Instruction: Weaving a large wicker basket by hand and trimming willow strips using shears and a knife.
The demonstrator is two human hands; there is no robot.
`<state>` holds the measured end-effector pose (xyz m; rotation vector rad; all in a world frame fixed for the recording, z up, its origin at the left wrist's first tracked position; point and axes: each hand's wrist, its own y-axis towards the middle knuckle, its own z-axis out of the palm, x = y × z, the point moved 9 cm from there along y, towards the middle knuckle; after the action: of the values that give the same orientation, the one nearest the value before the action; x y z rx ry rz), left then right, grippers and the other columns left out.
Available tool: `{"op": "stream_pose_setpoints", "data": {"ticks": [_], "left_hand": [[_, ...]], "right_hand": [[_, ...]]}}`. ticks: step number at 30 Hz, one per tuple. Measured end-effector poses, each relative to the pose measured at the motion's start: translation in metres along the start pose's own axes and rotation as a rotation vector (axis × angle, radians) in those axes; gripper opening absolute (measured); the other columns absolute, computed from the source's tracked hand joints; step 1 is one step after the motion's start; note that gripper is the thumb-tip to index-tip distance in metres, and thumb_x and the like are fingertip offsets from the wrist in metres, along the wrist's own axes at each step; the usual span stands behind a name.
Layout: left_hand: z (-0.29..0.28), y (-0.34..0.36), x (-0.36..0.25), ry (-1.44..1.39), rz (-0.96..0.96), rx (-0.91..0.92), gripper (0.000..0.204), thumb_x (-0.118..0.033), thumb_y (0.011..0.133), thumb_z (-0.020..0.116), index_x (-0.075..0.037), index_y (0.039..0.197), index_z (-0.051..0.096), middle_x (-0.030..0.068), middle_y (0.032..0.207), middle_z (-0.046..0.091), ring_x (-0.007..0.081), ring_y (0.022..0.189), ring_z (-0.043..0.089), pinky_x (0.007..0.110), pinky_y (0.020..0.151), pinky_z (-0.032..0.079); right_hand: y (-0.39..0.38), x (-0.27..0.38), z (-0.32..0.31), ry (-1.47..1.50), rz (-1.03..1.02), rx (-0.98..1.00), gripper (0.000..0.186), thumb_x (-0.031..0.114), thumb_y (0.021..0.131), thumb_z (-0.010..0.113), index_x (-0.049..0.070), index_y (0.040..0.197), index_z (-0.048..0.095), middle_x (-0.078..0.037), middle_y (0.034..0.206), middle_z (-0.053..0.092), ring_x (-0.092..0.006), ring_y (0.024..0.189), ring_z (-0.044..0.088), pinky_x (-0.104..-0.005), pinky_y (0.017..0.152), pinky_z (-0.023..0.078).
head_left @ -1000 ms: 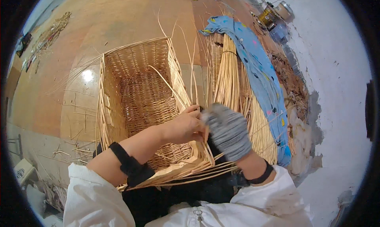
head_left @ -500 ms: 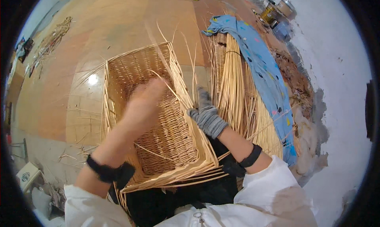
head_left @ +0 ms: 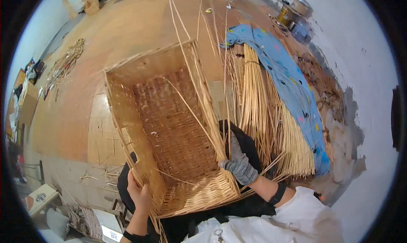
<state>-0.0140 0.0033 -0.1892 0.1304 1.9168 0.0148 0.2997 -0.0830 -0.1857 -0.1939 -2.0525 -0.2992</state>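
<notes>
A deep rectangular wicker basket (head_left: 180,128) tilts over my lap, its woven inside facing me. My bare left hand (head_left: 140,195) is closed on the left rim near the close corner, thumb on the inner side. On the right rim, my right hand (head_left: 239,166) in a grey glove is wrapped round the edge. Long loose willow rods (head_left: 174,16) stick out beyond the far right corner. Another thin rod (head_left: 191,111) slants across the basket's inside toward the right rim. The fingers under both rims are partly hidden.
On the right lie bundled peeled willow rods (head_left: 256,99), partly under a blue patterned cloth (head_left: 288,77). A heap of loose strands (head_left: 65,65) is at the far left. Cut bits (head_left: 101,145) litter the floor left of the basket. Cans (head_left: 288,16) stand by the right wall.
My left hand has moved from above the basket's inside down to its left rim. The basket has tilted and shifted, and my right hand has come closer and lower along the rim.
</notes>
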Motion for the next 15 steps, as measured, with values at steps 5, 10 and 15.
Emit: {"op": "stream_pose_setpoints", "data": {"ticks": [5, 10, 15], "left_hand": [[0.003, 0.018, -0.004, -0.15, -0.012, 0.044, 0.044, 0.005, 0.069, 0.049, 0.003, 0.112, 0.043, 0.011, 0.096, 0.055, 0.0156, 0.087, 0.053, 0.027, 0.078, 0.042], [0.014, 0.042, -0.015, 0.254, -0.02, 0.196, 0.049, 0.003, 0.069, 0.051, 0.003, 0.117, 0.039, 0.0176, 0.107, 0.05, 0.0262, 0.097, 0.052, 0.033, 0.085, 0.04], [0.098, 0.062, -0.151, 0.78, 0.63, 0.407, 0.064, 0.001, 0.069, 0.05, -0.003, 0.129, 0.031, 0.0182, 0.132, 0.029, 0.0346, 0.122, 0.028, 0.043, 0.101, 0.024]], "right_hand": [[0.022, -0.005, 0.008, 0.089, 0.185, 0.14, 0.087, 0.024, 0.071, 0.065, 0.001, 0.136, 0.01, -0.02, 0.137, 0.022, -0.0285, 0.128, 0.021, -0.0315, 0.104, 0.019], [0.029, -0.017, -0.006, -0.164, 0.195, -0.063, 0.077, 0.021, 0.071, 0.065, -0.001, 0.132, 0.023, -0.024, 0.127, 0.037, -0.0329, 0.12, 0.036, -0.0323, 0.1, 0.028], [0.036, -0.041, -0.012, 0.197, 0.33, -0.067, 0.068, 0.025, 0.067, 0.07, 0.0, 0.122, 0.04, -0.021, 0.12, 0.046, -0.0331, 0.111, 0.044, -0.0332, 0.094, 0.036]]}}
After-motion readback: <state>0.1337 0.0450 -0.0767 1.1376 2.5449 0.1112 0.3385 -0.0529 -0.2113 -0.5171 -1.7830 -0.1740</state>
